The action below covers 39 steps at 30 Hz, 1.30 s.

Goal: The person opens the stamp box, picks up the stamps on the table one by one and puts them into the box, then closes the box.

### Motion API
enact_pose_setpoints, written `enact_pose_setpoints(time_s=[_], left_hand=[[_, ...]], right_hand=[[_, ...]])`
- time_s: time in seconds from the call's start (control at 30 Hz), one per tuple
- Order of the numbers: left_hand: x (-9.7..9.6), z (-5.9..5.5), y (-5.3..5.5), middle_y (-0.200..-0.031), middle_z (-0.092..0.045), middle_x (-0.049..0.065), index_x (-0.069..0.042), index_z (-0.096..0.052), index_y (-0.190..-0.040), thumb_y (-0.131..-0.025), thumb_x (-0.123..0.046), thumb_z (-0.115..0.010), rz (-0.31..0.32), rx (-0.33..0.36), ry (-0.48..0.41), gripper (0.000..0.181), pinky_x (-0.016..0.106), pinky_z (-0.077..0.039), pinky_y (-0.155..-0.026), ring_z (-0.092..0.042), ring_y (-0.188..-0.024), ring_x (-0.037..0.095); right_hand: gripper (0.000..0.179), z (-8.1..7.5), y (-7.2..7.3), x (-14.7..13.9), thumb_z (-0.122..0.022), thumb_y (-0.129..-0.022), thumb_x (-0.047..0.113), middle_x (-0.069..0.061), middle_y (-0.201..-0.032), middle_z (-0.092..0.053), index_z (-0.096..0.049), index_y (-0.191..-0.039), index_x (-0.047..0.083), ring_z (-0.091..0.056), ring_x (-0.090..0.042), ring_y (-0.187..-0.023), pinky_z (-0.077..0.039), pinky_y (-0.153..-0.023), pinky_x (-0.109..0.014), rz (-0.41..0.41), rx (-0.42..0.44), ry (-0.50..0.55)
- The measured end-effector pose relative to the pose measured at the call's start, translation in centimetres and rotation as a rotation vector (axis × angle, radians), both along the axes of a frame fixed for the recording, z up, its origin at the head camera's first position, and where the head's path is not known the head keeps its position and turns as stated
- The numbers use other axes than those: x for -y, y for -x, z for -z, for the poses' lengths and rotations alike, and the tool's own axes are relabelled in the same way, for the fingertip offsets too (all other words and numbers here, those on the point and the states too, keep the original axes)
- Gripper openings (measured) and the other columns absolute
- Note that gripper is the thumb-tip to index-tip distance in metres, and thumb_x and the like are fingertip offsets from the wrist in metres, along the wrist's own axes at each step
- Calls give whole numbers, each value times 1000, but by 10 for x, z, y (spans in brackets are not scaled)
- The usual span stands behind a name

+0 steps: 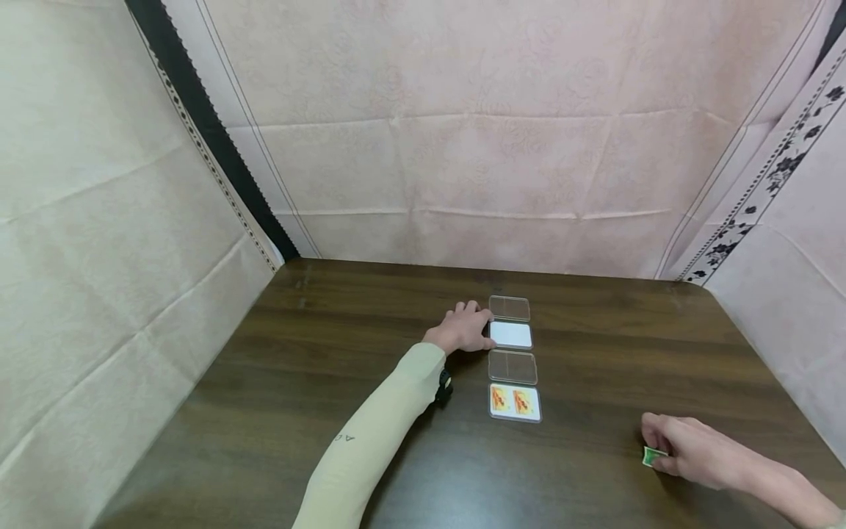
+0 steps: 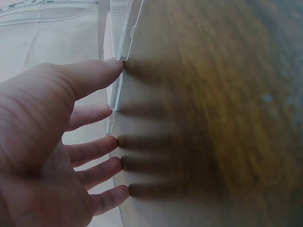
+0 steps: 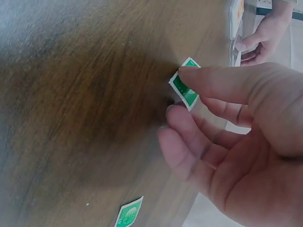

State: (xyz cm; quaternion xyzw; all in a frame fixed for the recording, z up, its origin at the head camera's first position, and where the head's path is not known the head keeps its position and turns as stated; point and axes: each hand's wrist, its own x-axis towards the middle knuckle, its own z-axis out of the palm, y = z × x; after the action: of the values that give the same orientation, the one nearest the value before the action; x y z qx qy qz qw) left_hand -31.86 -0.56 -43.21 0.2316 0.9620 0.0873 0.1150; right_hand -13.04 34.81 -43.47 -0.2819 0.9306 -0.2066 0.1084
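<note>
My right hand [image 1: 697,450] pinches a small green postage stamp [image 3: 185,90] with white perforated edges between thumb and fingers, low over the table at the right. My left hand [image 1: 463,327] lies with extended fingers at the left side of the upper clear plastic case. Its thumb and index fingertips are right at the case's edge; the other fingertips touch the tabletop. White lining [image 1: 511,334] fills that case, whose clear lid [image 1: 510,308] is folded back. Below it, a second case [image 1: 515,419] holds two orange-and-yellow stamps [image 1: 523,402] on white.
Another green stamp [image 3: 129,213] lies on the table near my right hand in the right wrist view. The lower case's clear lid [image 1: 512,366] lies flat between the two linings. Pale cloth [image 1: 463,184] hangs behind the dark wooden table [image 1: 344,353] and along both sides.
</note>
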Motion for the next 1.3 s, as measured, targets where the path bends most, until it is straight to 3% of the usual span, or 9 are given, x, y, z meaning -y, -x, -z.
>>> enact_pose_setpoints(time_s=[0.33,0.53,0.93,1.17,1.3], left_hand=[[1,2,1,-149,-39,6,-24,-47,-144,-94,-50,-60,-7,-4,-9,58,45,-35,-110,-36,-132,26],[1,3,0,-149,-39,7,-23,-48,-144,-94,-49,-60,-8,-4,-19,57,46,-34,-111,-36,-133,26],[1,4,1,-149,-39,8,-23,-48,-143,-93,-49,-61,-11,-1,-45,57,48,-33,-111,-36,-133,27],[1,7,0,-149,-39,7,-23,-49,-143,-93,-47,-62,-21,3,-69,57,48,-32,-112,-36,-134,28],[1,5,-1,-149,-39,7,-23,-48,-143,-93,-47,-63,-23,11,-81,58,48,-31,-112,-35,-135,28]], right_hand=[[41,4,-1,2,-80,-77,11,23,-66,-38,-41,-79,22,-35,11,-60,-31,-50,-17,-29,-135,29],[37,2,-1,2,-78,-80,11,24,-66,-39,-43,-80,23,-36,12,-60,-32,-50,-16,-58,-135,49],[43,-7,3,6,-65,-75,-13,24,-68,-49,-47,-82,25,-41,12,-60,-35,-50,-16,-117,-157,113],[39,-12,6,12,-71,-80,-5,24,-68,-48,-48,-82,26,-41,12,-61,-36,-50,-16,-95,-206,111],[36,-15,9,16,-70,-82,-4,24,-69,-48,-48,-82,26,-42,12,-62,-36,-50,-16,-89,-190,107]])
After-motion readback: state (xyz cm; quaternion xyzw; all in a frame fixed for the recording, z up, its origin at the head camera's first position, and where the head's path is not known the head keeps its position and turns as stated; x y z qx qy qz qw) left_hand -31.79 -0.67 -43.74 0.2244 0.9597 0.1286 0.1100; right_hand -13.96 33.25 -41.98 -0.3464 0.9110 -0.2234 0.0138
